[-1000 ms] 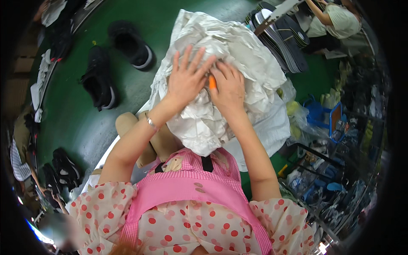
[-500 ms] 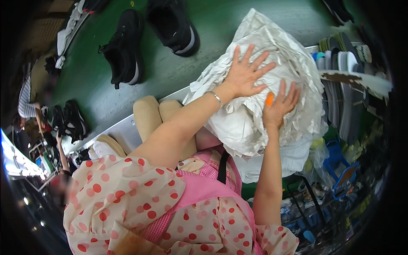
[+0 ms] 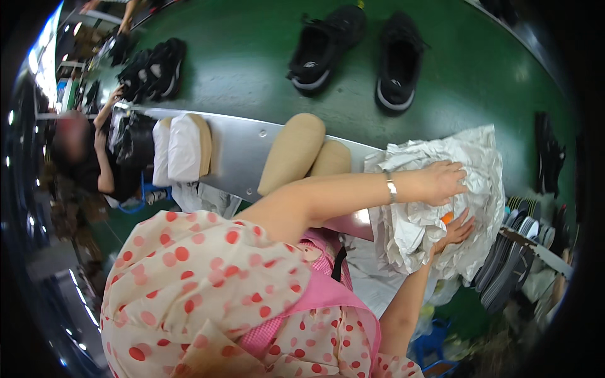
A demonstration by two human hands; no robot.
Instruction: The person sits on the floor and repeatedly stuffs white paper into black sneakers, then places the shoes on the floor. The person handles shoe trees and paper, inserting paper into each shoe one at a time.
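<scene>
While half a second ago the crumpled white paper sat near the middle of the view, we now see it pushed out to the right edge, beside the green belt. Our left hand lies spread flat on top of the paper, palm down, fingers open. Our right hand presses in from the near side, fingers extended, holding nothing closed, an orange patch showing just above it. Two black shoes have shifted to the far middle, and two beige shoe lasts now stand left of the paper.
</scene>
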